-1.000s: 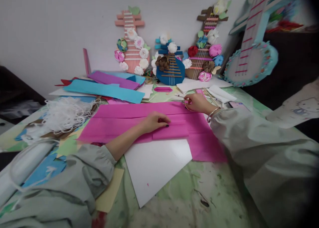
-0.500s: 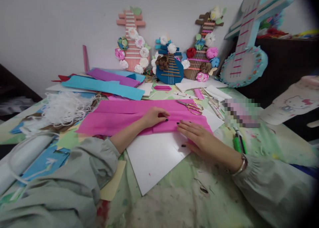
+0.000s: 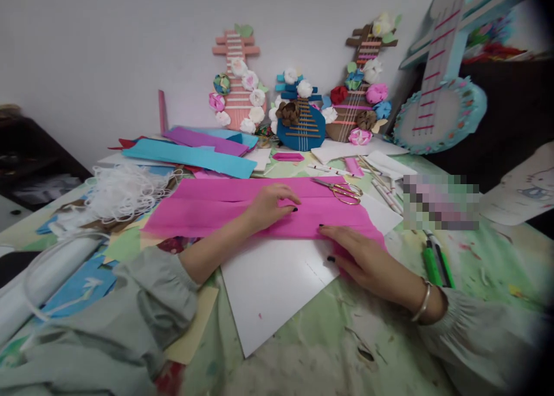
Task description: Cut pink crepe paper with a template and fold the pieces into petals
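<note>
The left hand [image 3: 273, 206], loosely curled with fingertips parted, and the flatter right hand [image 3: 363, 260] are lying apart over a wide bright-pink crepe-like paper sheet [image 3: 208, 212]. Gold-handled metal scissors [image 3: 331, 186] are resting on it beyond the right hand; tugging the paper could drag them, and uneven pressing could crease it.

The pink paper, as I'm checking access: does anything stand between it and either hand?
Nothing visible: the left hand is over the pink paper, the right hand at its near edge; the scissors lie farther back.
</note>
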The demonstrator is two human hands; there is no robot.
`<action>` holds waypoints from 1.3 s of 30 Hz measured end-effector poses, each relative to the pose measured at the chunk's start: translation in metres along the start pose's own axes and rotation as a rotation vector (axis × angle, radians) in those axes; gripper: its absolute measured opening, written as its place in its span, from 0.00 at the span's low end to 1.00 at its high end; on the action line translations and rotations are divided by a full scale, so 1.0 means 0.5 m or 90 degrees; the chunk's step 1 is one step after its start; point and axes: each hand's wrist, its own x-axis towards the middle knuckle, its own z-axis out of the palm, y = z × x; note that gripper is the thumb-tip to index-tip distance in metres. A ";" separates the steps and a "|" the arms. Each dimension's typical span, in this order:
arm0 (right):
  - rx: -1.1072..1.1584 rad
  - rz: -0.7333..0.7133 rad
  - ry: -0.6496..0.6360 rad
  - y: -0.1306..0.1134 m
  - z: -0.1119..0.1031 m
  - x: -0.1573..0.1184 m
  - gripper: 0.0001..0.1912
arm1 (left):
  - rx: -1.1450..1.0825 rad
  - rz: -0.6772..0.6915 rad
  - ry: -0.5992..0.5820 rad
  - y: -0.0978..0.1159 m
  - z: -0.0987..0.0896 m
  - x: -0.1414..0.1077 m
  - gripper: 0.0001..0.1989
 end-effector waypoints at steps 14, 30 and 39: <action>0.018 0.025 0.017 0.018 -0.003 -0.006 0.22 | 0.299 0.002 -0.339 0.060 -0.007 -0.155 0.31; -0.085 -0.030 -0.016 0.026 0.004 -0.023 0.28 | 0.237 -0.035 -0.328 0.021 -0.078 -0.178 0.27; -0.082 -0.035 0.011 0.027 0.006 -0.024 0.26 | 0.191 0.014 -0.280 0.017 -0.075 -0.177 0.23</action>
